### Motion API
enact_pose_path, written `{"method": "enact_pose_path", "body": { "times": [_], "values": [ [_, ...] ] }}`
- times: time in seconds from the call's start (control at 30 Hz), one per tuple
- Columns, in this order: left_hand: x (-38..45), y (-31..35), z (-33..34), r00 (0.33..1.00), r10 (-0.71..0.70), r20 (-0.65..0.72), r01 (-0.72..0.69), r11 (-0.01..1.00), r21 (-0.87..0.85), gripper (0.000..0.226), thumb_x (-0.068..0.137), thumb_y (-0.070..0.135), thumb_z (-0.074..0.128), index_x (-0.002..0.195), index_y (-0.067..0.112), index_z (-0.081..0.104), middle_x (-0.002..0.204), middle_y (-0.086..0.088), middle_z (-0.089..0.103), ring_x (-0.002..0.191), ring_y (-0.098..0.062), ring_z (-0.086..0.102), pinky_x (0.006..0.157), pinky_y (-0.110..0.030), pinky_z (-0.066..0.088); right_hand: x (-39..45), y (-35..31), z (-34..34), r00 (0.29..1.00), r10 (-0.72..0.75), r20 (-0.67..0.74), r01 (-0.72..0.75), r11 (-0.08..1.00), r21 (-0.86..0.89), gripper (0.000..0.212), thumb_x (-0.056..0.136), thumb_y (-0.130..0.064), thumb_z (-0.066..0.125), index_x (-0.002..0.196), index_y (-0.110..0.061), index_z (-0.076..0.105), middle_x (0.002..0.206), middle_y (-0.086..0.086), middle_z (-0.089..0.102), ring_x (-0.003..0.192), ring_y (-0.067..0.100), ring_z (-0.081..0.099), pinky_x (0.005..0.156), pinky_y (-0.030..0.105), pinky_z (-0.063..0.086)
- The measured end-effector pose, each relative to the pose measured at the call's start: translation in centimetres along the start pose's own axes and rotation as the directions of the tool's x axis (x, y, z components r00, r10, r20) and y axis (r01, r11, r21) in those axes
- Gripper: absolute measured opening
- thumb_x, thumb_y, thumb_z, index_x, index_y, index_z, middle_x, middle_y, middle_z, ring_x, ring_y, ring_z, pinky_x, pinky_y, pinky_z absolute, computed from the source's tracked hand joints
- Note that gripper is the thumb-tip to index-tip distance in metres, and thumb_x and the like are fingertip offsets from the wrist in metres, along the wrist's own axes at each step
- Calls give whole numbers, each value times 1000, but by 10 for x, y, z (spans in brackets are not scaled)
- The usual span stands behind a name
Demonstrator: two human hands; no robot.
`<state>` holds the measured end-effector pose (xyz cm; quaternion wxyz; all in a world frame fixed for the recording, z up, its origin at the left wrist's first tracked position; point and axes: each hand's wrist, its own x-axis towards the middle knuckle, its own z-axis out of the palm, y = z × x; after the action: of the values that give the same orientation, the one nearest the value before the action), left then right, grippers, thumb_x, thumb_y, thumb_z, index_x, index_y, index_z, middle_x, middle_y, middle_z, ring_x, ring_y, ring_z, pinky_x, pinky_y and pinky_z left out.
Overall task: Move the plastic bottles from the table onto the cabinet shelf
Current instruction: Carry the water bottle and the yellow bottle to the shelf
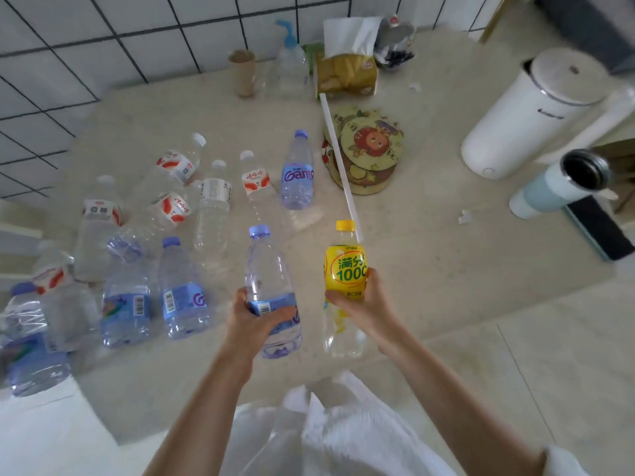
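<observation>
Left hand (256,316) grips a blue-capped bottle (271,286), right hand (360,300) the yellow bottle (345,269); both lifted, cabinet shelf next.

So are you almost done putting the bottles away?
Not nearly. No cabinet shelf is in view, so nothing shows as done yet. In hand: the left hand grips a blue-capped bottle, and the right hand grips a yellow-label bottle. Left: lots of bottles on the table, like the Ganten bottle and a red-label bottle.
</observation>
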<state>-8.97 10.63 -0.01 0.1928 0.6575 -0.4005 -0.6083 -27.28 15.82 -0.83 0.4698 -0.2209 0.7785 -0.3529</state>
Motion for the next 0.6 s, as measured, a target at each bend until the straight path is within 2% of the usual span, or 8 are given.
{"method": "enact_pose_path", "body": {
  "times": [0.07,0.17,0.27,0.37,0.43,0.5,0.57,0.6],
  "values": [
    [1,-2,-4,997,77,15,-78,992,102,64,56,7,91,107,12,53,85,-1,66,71,-14,65,55,-17,49,-14,7,6,999,11,-36,-9,999,48,69,55,-33,82,112,-7,52,103,15,66,88,29,65,71,38,54],
    [1,-2,-11,981,170,89,-184,966,182,56,61,-3,87,104,7,53,85,-3,65,61,-1,62,48,-10,45,-36,22,13,990,40,-132,-25,994,109,56,73,-14,81,117,-9,47,103,9,63,91,26,62,77,37,51],
    [-3,-3,-19,960,228,164,-259,944,202,57,61,-3,87,105,7,52,89,-9,66,63,-6,64,50,-10,48,-64,38,19,973,71,-221,-37,987,155,54,70,-20,81,113,-10,51,100,6,66,89,24,65,73,32,51],
    [-15,-8,-28,937,265,227,-319,914,251,56,62,6,89,99,19,49,84,2,61,67,-8,59,51,-8,45,-97,57,30,955,123,-271,-69,977,200,54,63,-30,82,109,-16,58,97,5,71,85,19,68,72,37,58],
    [-27,-16,-29,913,259,315,-350,894,280,53,60,13,91,91,24,48,83,2,62,69,-15,62,58,-19,51,-125,74,32,930,166,-328,-79,962,262,60,55,-44,79,107,-21,60,94,1,72,86,19,69,74,47,60],
    [-39,-22,-26,904,209,373,-333,892,306,56,51,30,93,88,29,51,88,-2,64,77,-23,67,69,-37,57,-154,86,34,902,203,-382,-81,946,313,64,50,-49,76,106,-25,57,95,0,70,90,20,68,76,49,59],
    [-54,-28,-18,882,157,444,-324,887,329,62,40,46,87,89,32,53,92,-4,66,82,-28,70,76,-48,59,-186,95,32,869,244,-430,-81,928,363,63,54,-42,79,108,-22,55,99,4,68,94,23,66,78,45,58],
    [-63,-31,-13,866,137,481,-327,883,336,62,39,46,86,90,30,54,92,-5,67,83,-29,71,77,-50,59,-200,101,32,851,263,-455,-79,920,383,58,60,-33,81,110,-18,55,100,7,68,94,25,66,77,43,57]
  ]
}}
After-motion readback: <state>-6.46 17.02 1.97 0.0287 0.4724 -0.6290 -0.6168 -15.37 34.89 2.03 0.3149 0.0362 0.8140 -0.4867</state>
